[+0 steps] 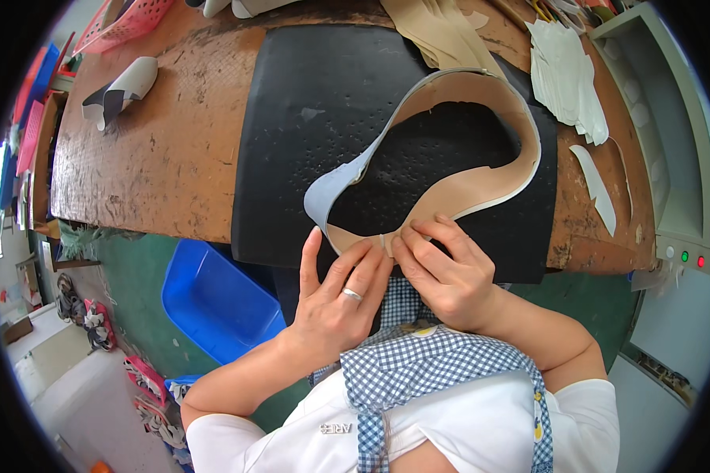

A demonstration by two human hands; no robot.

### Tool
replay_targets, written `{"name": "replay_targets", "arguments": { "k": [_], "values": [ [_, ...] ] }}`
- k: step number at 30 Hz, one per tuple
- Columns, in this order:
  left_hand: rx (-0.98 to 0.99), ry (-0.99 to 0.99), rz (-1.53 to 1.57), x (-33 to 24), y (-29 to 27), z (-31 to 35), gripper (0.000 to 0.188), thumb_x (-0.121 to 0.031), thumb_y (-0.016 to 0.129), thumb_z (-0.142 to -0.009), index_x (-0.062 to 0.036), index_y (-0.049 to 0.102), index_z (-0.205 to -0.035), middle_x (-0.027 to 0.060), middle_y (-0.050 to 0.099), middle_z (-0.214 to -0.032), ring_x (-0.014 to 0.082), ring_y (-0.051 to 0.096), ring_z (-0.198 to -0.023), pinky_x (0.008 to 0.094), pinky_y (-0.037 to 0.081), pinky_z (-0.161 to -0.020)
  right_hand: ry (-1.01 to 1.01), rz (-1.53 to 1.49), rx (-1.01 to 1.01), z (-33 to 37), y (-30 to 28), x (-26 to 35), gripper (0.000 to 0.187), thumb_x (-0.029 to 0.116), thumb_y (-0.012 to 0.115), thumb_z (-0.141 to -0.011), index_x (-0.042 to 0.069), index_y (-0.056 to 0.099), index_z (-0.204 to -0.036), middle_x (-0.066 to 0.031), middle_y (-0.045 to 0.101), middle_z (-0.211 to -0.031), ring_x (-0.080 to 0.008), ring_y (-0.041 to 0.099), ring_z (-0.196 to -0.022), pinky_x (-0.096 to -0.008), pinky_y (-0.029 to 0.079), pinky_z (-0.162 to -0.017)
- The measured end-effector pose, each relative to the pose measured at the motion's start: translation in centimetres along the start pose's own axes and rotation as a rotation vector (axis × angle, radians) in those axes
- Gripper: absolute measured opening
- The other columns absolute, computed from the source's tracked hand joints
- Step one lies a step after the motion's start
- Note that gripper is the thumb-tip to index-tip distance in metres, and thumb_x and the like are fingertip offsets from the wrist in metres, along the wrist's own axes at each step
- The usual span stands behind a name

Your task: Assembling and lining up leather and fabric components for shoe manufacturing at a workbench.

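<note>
A looped strip of sheet material (477, 185), tan inside and pale blue-white outside, stands on its edge over a black rubber mat (292, 118). It looks like a shoe upper piece. At the loop's near end, my left hand (335, 296) pinches the strip with thumb and fingers; a ring sits on one finger. My right hand (450, 272) grips the strip right beside it, fingertips nearly touching those of the left. A seam or small pale mark (383, 240) shows between the two hands. Exactly what lies under the fingertips is hidden.
The mat lies on a worn wooden table (181, 150). A curled grey-white piece (130, 87) rests at left; tan pieces (446, 35) and stacked white pieces (564, 75) lie at the back. A blue bin (213, 296) stands below the near edge. At right is a grey-green machine (659, 102) with buttons.
</note>
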State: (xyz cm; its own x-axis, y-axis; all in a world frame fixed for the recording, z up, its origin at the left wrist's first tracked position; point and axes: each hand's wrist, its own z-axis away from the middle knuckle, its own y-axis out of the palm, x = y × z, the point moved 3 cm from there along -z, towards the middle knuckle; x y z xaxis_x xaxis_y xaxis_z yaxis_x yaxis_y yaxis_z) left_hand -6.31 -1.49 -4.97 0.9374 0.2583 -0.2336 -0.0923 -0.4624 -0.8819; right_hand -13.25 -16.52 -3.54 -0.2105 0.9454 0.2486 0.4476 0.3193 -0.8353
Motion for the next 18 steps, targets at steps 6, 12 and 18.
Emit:
{"name": "replay_targets", "arguments": {
  "k": [6,12,18],
  "values": [
    [-0.012,-0.103,-0.04,0.1,-1.7,-1.3,0.019,-0.004,0.074,-0.075,-0.0008,0.073,-0.094,0.0095,0.072,-0.101,0.0229,0.068,-0.098,0.0461,0.038,-0.107,0.045,0.007,0.107,1.4,0.5,0.8,0.045,0.015,0.075,-0.07,-0.002,0.071,-0.112,-0.0142,0.064,-0.121,-0.0298,0.06,-0.115,-0.0478,0.051,-0.099],
    [0.067,0.08,-0.155,-0.5,-1.9,-2.0,0.031,-0.008,0.066,-0.067,0.0036,0.074,-0.094,0.0148,0.071,-0.099,0.0255,0.068,-0.094,0.0426,0.051,-0.096,0.015,0.011,0.097,2.2,0.9,0.4,0.048,0.019,0.075,-0.075,-0.001,0.07,-0.118,-0.013,0.063,-0.127,-0.0282,0.057,-0.121,-0.0479,0.046,-0.105],
    [0.162,0.314,-0.274,-1.1,-0.9,-2.3,0.029,-0.008,0.06,-0.069,0.0092,0.07,-0.091,0.0219,0.067,-0.094,0.0284,0.066,-0.086,0.037,0.058,-0.082,0.025,-0.011,0.052,2.6,0.9,0.2,0.042,0.02,0.066,-0.08,0.0,0.07,-0.117,-0.013,0.064,-0.125,-0.0264,0.058,-0.122,-0.0474,0.047,-0.104]
  ]
}}
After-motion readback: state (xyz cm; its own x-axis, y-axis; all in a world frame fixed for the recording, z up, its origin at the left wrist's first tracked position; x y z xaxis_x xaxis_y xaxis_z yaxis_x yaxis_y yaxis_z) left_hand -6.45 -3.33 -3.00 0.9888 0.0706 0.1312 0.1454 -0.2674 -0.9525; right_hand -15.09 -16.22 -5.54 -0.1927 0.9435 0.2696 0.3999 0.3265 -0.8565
